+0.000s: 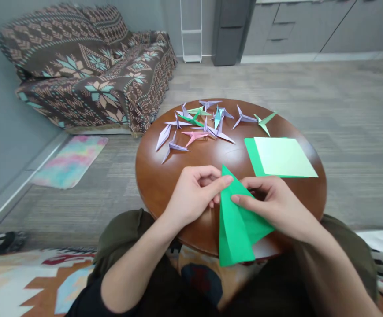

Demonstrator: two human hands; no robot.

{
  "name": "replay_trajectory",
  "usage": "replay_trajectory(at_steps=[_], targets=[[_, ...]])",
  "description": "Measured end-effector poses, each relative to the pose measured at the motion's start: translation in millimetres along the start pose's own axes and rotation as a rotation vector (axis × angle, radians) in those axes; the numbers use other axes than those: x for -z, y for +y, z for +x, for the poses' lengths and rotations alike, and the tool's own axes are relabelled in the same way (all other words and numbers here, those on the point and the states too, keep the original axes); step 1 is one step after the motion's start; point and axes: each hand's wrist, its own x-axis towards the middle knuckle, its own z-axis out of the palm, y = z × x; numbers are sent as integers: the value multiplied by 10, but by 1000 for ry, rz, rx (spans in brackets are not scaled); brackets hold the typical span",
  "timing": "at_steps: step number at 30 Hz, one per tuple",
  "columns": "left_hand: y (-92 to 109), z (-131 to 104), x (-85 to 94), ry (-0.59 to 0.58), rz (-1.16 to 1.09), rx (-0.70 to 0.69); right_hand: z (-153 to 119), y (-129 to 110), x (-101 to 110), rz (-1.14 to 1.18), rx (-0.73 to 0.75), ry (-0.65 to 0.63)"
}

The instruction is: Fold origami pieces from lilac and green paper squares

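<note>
A bright green sheet of folding paper (pixel 239 235), partly folded with its point facing away from me, is held above the near edge of the table. My left hand (pixel 201 191) pinches its upper left edge between thumb and fingers. Lower on the right side, my right hand (pixel 267 200) grips the same paper, thumb on top and fingers behind it. The fingers behind the sheet are partly hidden. Its lower part opens into two flaps, one hanging toward my lap and one spreading right.
The round brown table (pixel 158 180) bears several folded paper cranes, such as a pink crane (pixel 195 135) and a purple crane (pixel 174 146), toward the back. A stack of pale green paper (pixel 285 156) lies at right. A patterned sofa (pixel 98 83) stands beyond on the left.
</note>
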Motion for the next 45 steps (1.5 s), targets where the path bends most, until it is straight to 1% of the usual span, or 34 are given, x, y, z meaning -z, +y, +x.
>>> replay_trajectory(at_steps=[5,13,21,28,34,38,42,45], targets=[[-26,5,11,-13,-13,-5,-9,-2,6,-40,-17,-24],[-6,3,14,-36,-21,-2,-31,0,14,-123,-11,-45],[-19,15,37,25,-94,-24,-55,7,7,-164,-9,-106],[7,27,54,42,-143,-30,-44,23,-4,-176,-18,-91],[-11,36,89,82,-166,-39,-47,37,-1,-193,-23,-95],[-1,30,113,72,-120,-26,-53,8,4,-186,-35,-107],[15,31,117,94,-106,-46,-64,-6,12,-163,-39,-135],[18,29,110,52,-112,-49,-70,2,20,-173,-33,-124]])
